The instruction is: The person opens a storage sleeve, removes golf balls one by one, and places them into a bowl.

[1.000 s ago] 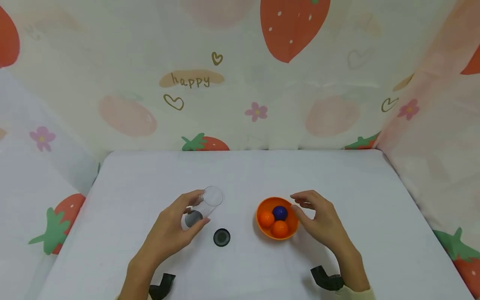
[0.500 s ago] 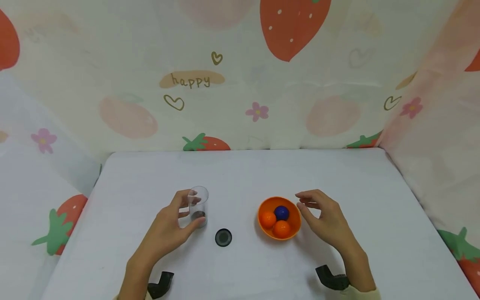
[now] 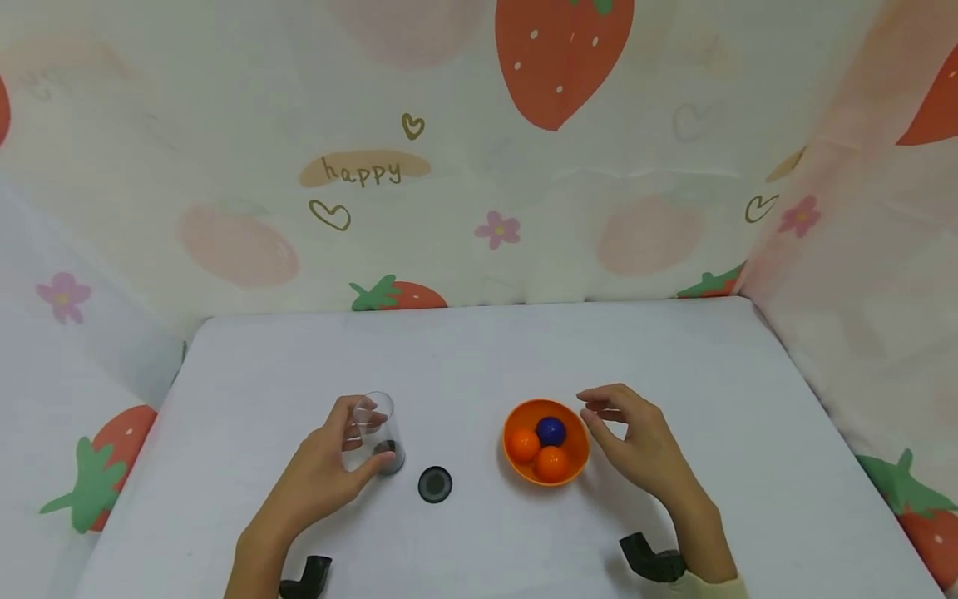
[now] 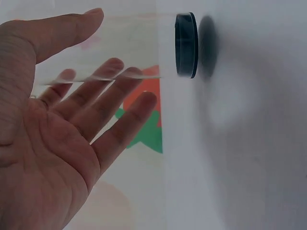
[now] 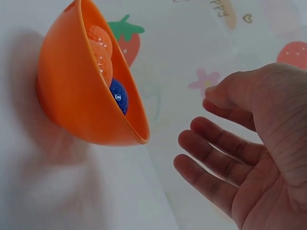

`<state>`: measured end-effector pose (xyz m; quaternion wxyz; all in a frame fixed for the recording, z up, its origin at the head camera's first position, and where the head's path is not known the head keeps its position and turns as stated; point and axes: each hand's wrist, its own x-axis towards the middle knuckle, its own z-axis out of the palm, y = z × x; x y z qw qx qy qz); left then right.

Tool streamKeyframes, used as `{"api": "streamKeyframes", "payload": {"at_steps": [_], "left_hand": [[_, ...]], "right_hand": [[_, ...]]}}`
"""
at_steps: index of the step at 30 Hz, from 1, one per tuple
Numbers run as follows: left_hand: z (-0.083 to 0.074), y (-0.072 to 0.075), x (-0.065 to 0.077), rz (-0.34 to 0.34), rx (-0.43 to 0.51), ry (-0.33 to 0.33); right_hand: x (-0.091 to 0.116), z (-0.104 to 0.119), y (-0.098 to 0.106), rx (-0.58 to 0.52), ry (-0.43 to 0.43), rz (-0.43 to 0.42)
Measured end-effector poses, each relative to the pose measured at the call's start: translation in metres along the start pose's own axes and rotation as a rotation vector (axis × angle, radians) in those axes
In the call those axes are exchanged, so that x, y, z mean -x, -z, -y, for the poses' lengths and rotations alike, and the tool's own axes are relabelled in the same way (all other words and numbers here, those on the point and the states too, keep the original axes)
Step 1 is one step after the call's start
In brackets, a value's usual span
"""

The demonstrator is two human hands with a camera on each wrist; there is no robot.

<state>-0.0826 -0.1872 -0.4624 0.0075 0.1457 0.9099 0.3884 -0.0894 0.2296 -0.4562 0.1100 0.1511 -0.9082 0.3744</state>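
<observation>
My left hand (image 3: pixel 322 466) holds a clear plastic tube (image 3: pixel 377 420) with a black base, thumb on the near side and fingers on the far side. The tube stands nearly upright; in the left wrist view its black base (image 4: pixel 186 45) is close over the white tabletop, beside its shadow. A round black cap (image 3: pixel 435 484) lies flat on the table to the right of the tube. My right hand (image 3: pixel 636 441) hovers at the right rim of an orange bowl (image 5: pixel 76 96), fingers loosely bent and holding nothing. In the bowl sit two orange balls (image 3: pixel 551 464) and a dark blue ball (image 3: pixel 550 431).
The white table (image 3: pixel 479 358) ends at a back wall covered by a strawberry-print cloth (image 3: pixel 449 249). Similar cloth hangs along the left and right sides. A black curved mount (image 3: pixel 653 557) sits at the right wrist, another (image 3: pixel 305 578) at the left.
My left hand has moved left and turned the tube from tilted to nearly upright, its base now lower toward the table. The right hand stays beside the bowl. The head view has shifted slightly.
</observation>
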Motion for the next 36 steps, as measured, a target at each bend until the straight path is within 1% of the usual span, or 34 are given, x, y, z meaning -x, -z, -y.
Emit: {"api": "streamKeyframes", "payload": {"at_steps": [6, 10, 17, 24, 27, 30, 32, 34, 36], "left_hand": [[0.003, 0.001, -0.001, 0.012, -0.024, 0.011], [0.005, 0.002, -0.001, 0.017, -0.044, 0.006], [0.007, 0.002, -0.003, 0.031, -0.040, 0.000], [0.006, 0.001, -0.002, 0.047, -0.104, -0.031], [0.006, 0.005, 0.000, 0.069, -0.136, -0.014], [0.006, 0.010, 0.004, 0.093, -0.172, 0.033], [0.007, 0.015, 0.007, 0.102, -0.189, 0.052], [0.009, 0.020, 0.010, 0.098, -0.201, 0.051], [0.013, 0.024, 0.012, 0.082, -0.213, 0.030]], "right_hand": [[-0.002, 0.002, 0.001, -0.007, 0.007, 0.001], [-0.003, 0.003, 0.001, -0.019, 0.009, 0.007], [0.000, 0.001, 0.003, -0.001, 0.005, 0.002], [-0.002, 0.001, 0.007, 0.019, -0.015, 0.002], [-0.002, 0.002, 0.007, 0.017, -0.019, 0.003], [-0.002, 0.001, 0.008, 0.025, -0.017, 0.005], [0.000, -0.001, 0.009, 0.047, -0.011, 0.000], [0.001, -0.003, 0.010, 0.066, -0.002, -0.016], [0.001, -0.006, 0.012, 0.091, 0.004, -0.040]]}}
